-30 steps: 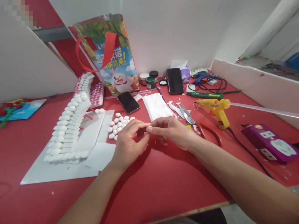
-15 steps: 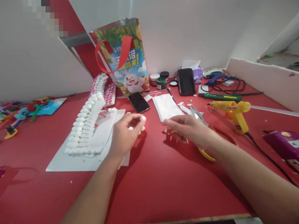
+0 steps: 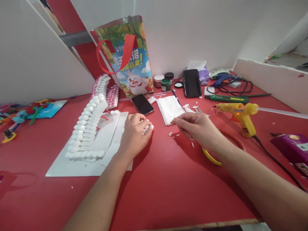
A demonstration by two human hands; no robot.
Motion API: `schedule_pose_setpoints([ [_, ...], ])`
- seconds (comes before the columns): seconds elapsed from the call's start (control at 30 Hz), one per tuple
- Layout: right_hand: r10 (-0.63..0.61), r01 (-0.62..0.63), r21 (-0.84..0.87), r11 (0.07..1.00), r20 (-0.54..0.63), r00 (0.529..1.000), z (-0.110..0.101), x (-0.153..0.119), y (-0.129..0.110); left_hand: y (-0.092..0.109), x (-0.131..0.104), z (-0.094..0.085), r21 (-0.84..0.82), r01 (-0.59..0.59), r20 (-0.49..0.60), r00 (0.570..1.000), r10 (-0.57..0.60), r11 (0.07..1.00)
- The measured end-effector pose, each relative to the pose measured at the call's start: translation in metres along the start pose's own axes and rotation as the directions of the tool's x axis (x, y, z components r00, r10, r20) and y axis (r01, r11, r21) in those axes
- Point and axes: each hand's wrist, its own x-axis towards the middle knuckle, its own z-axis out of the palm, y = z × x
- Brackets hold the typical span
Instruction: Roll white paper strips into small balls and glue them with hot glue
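My left hand (image 3: 135, 133) is closed, its thumb and finger around a small white piece (image 3: 151, 127), with more white pieces under the fingers. My right hand (image 3: 196, 128) is pinched at the lower right corner of a stack of white sheets (image 3: 169, 109); what its fingertips hold, if anything, is too small to name. Scissors with a yellow and orange handle (image 3: 212, 158) lie partly beneath my right hand. Left of my left hand, a curved white structure edged with rounded white pieces (image 3: 83, 123) stands on white board (image 3: 57, 166).
A phone (image 3: 142, 104) lies behind my left hand, before a printed bag (image 3: 131, 61). Paint jars (image 3: 165, 84) and a black case (image 3: 192, 83) are at the back. A yellow glue gun (image 3: 240, 112) and a purple tool (image 3: 291, 147) sit right. White scraps (image 3: 170, 134) lie between my hands.
My left hand has moved slightly right and down, its fingers now lower over the white pieces. My right hand has shifted a little right and up. The view has shifted slightly.
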Motion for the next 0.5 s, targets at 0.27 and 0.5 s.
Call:
schedule_pose_setpoints([
  [0.27, -0.028, 0.029, 0.060, 0.998, -0.018, 0.999, -0.002, 0.001, -0.001, -0.002, -0.001, 0.011, 0.161, 0.012, 0.078, 0.997, -0.025, 0.987],
  [0.5, -0.180, 0.203, 0.077, 0.976, -0.236, 0.955, -0.021, -0.001, -0.007, 0.001, -0.002, 0.008, 0.029, -0.005, -0.024, 1.000, 0.005, 1.000],
])
